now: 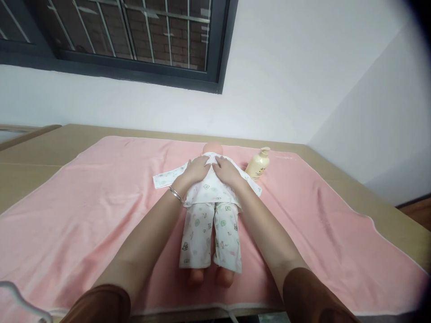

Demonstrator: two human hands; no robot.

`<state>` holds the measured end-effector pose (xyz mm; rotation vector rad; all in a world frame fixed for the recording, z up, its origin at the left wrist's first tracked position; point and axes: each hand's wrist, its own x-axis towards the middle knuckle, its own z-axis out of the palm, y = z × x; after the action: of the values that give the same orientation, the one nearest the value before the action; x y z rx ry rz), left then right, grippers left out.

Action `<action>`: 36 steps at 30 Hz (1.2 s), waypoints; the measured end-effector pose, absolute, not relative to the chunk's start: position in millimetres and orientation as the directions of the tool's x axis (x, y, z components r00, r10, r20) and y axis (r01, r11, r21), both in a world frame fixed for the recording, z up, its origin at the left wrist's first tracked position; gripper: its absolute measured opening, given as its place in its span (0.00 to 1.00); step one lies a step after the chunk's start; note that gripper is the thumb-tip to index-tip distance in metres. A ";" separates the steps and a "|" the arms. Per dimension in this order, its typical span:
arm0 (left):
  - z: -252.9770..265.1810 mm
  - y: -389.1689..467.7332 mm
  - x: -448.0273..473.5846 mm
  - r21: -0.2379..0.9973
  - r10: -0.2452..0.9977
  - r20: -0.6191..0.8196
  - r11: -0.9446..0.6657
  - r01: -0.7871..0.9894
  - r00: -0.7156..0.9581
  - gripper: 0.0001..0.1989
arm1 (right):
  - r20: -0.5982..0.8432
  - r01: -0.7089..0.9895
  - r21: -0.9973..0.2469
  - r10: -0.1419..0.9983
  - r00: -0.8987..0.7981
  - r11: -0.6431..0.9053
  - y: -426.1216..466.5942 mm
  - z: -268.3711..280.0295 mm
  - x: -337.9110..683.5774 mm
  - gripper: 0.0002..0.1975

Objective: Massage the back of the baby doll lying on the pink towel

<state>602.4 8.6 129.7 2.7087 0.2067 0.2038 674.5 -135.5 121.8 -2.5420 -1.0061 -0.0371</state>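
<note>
A baby doll (213, 190) in a white printed top and matching trousers (198, 235) lies stretched out, its head (213, 148) toward the wall and its feet (225, 277) toward me. Both of my hands rest flat on the upper part of the top. My left hand (198, 169) is on the left side, fingers extended, a silver bangle on that wrist. On the right side lies my right hand (226, 170), its fingers also stretched out and close to the left ones. The doll's sleeves spread out to both sides. Neither hand grips anything.
A pale yellow pump bottle (258, 165) leans to the right of the doll. Beneath everything is a pink cloth (286, 251) with some creases, laid over a wooden table (350, 188). A white wall and a barred window are behind. A grey curved tube (23, 298) shows at lower left.
</note>
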 end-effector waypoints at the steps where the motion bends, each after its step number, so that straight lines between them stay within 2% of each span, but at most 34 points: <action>1: 121.8 10.9 606.2 0.418 0.196 0.145 -0.901 0.120 0.970 0.25 | 0.188 0.640 -0.367 0.620 0.762 -0.675 -133.6 116.2 678.6 0.25; 4: 108.3 12.5 612.1 0.420 0.263 0.175 -0.891 0.170 0.949 0.27 | 0.210 0.615 -0.360 0.582 0.786 -0.701 -129.6 108.2 681.7 0.26; 7: 112.7 7.6 609.3 0.391 0.294 0.104 -0.890 0.233 0.950 0.28 | 0.140 0.605 -0.329 0.596 0.791 -0.725 -129.9 116.0 671.9 0.31; 11: 132.6 -1.5 597.3 0.272 0.224 -0.070 -0.933 0.235 0.972 0.33 | -0.031 0.657 -0.298 0.695 0.719 -0.693 -138.8 139.9 654.7 0.30; 14: 141.7 -4.8 591.4 0.220 0.166 -0.136 -0.956 0.193 0.977 0.33 | -0.079 0.719 -0.284 0.763 0.642 -0.634 -145.6 151.6 650.4 0.26; 17: 138.1 -1.5 595.0 0.251 0.154 -0.080 -0.953 0.169 0.985 0.31 | -0.073 0.728 -0.274 0.768 0.637 -0.629 -146.5 147.6 658.2 0.27; 20: 126.6 7.0 604.1 0.354 0.149 0.024 -0.926 0.131 0.989 0.30 | -0.028 0.698 -0.284 0.734 0.679 -0.657 -143.8 132.5 674.2 0.28; 24: 110.9 17.1 612.4 0.485 0.258 0.147 -0.860 0.158 0.955 0.28 | 0.063 0.638 -0.347 0.662 0.747 -0.687 -142.6 114.7 692.3 0.30; 27: 103.7 18.0 614.1 0.503 0.326 0.168 -0.840 0.203 0.930 0.28 | 0.092 0.603 -0.375 0.618 0.780 -0.705 -141.8 108.3 695.9 0.30; 32: 114.2 0.4 606.5 0.388 0.348 0.103 -0.877 0.285 0.932 0.29 | 0.115 0.578 -0.294 0.572 0.812 -0.761 -135.5 115.2 678.6 0.28; 36: 136.0 -21.5 592.9 0.252 0.230 0.027 -0.943 0.216 0.973 0.28 | 0.044 0.617 -0.232 0.625 0.779 -0.752 -135.4 135.3 655.6 0.24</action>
<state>592.9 -21.5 136.0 2.8718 0.3305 0.0818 655.6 -135.4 135.3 -2.7383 -0.9708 0.0529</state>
